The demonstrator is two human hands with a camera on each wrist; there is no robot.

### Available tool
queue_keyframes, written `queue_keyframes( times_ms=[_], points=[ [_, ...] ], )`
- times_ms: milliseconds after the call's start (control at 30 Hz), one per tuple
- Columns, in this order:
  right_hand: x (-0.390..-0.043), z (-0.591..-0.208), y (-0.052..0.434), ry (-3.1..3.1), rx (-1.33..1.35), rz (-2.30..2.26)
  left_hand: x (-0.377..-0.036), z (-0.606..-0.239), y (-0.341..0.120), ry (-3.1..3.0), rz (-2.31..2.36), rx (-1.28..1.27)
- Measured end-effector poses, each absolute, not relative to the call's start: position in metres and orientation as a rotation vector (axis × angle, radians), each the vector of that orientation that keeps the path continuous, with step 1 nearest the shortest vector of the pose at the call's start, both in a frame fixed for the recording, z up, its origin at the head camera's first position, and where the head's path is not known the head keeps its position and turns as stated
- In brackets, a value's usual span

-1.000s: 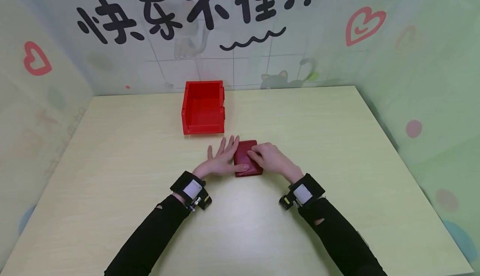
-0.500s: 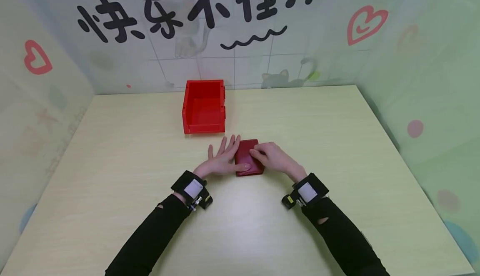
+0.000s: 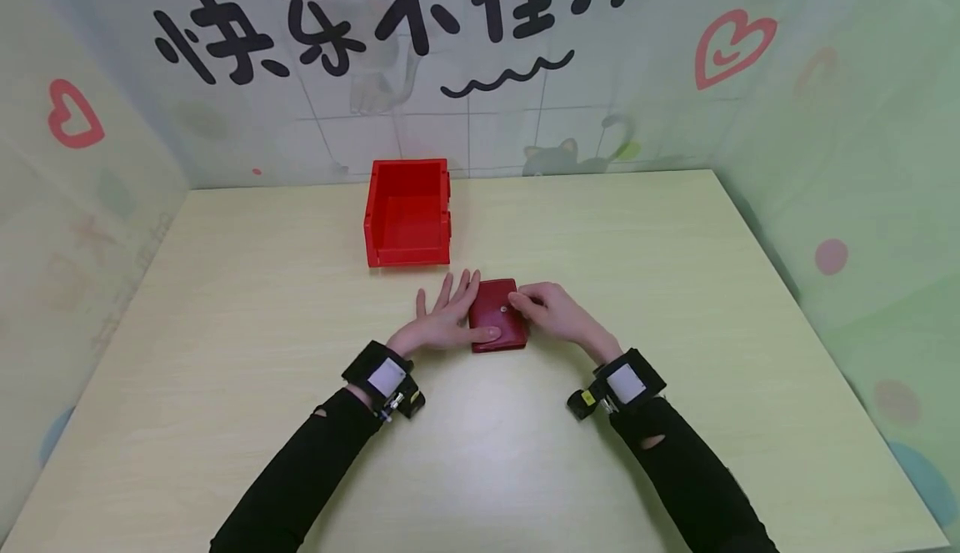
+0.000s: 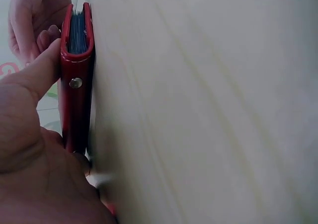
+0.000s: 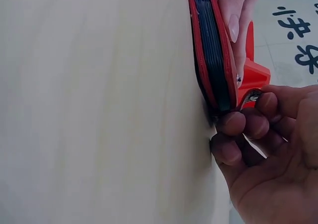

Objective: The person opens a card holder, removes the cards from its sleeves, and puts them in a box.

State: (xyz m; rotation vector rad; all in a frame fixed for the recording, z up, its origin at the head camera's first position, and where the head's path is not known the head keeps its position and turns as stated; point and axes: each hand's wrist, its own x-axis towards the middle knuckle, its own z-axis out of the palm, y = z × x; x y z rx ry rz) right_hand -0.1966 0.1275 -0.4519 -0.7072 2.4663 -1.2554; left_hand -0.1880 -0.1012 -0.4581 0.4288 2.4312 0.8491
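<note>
A dark red card holder [image 3: 491, 299] lies flat on the table, its inner sleeves [image 5: 212, 50] showing edge-on in the right wrist view. My left hand [image 3: 442, 328] rests with spread fingers along its left side, thumb straight across the cover. At the right edge, my right hand [image 3: 551, 311] pinches a short strap [image 5: 246, 99] with a metal snap between thumb and finger. The strap stands lifted off the cover, where a small snap stud [image 3: 503, 309] shows. Another round stud [image 4: 75, 83] sits on the spine in the left wrist view.
A red open-fronted bin [image 3: 408, 215] stands on the table just beyond the left hand, near the back wall. The pale wooden table [image 3: 225, 311] meets printed walls at the back and both sides.
My right hand has moved slightly right, drawing the strap off the cover and uncovering the snap stud. The left hand and card holder have stayed in place.
</note>
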Motion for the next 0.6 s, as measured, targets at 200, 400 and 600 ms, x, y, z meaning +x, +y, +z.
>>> queue_keyframes(
  times_ms=[200,400,600],
  points=[
    [-0.195,-0.450,0.138,2.439,-0.568,-1.337,-0.187,-0.455,-0.101,2.428,0.859,0.426],
    [-0.195,-0.449,0.155,2.510,-0.483,-1.304,-0.189,-0.459,-0.100,2.428,0.844,0.411],
    [-0.196,-0.451,0.169,2.575,-0.470,-1.224,-0.190,-0.461,-0.100,2.427,0.845,0.406]
  ],
)
